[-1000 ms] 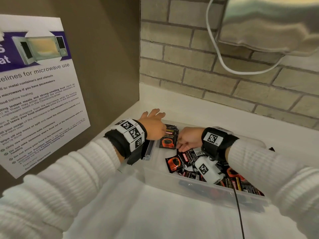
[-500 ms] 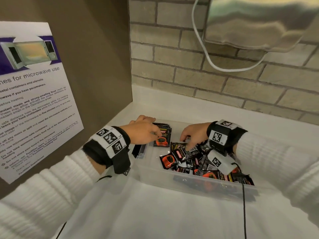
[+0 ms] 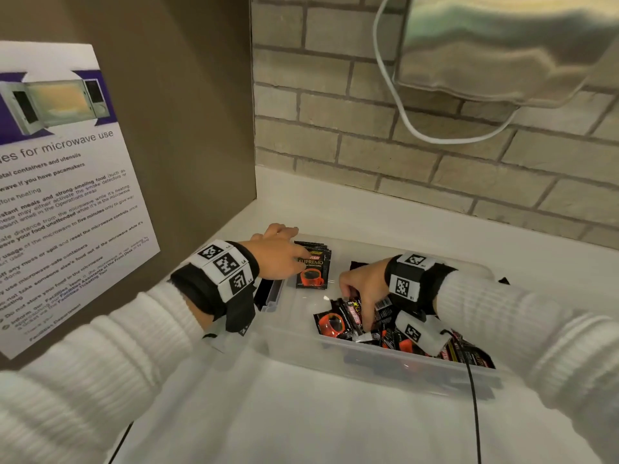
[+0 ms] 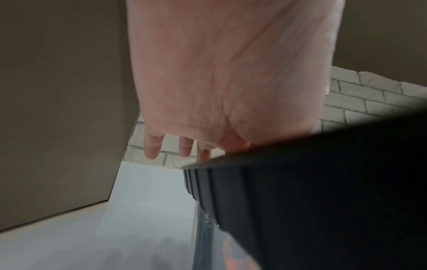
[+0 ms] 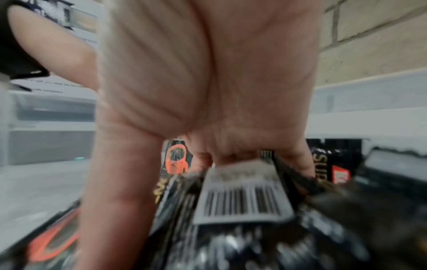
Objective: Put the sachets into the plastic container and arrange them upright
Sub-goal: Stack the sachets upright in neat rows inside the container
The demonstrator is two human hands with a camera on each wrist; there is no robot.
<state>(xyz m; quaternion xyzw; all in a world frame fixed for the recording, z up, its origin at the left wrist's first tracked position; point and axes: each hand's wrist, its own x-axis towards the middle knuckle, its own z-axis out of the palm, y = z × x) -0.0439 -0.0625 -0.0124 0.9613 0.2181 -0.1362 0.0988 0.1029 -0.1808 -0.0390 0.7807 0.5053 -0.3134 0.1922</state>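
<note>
Both hands work inside the plastic container (image 3: 294, 343): left hand (image 3: 279, 254) steadies upright sachets (image 3: 313, 267) at ten o'clock with thumb and fingers, right hand (image 3: 363, 284) pinches loose sachets (image 3: 355, 318) at center.

My head view is evenly lit and sharp, bowed at its edges; both wrist views are dim, the right one motion-blurred.

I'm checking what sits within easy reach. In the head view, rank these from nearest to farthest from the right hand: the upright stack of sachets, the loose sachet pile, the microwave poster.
1. Loose sachet pile: under the right hand, its fingers in it.
2. Upright stack of sachets: to the left, at the container's left end, held by the left hand.
3. Microwave poster: far left, on the side panel.
</note>
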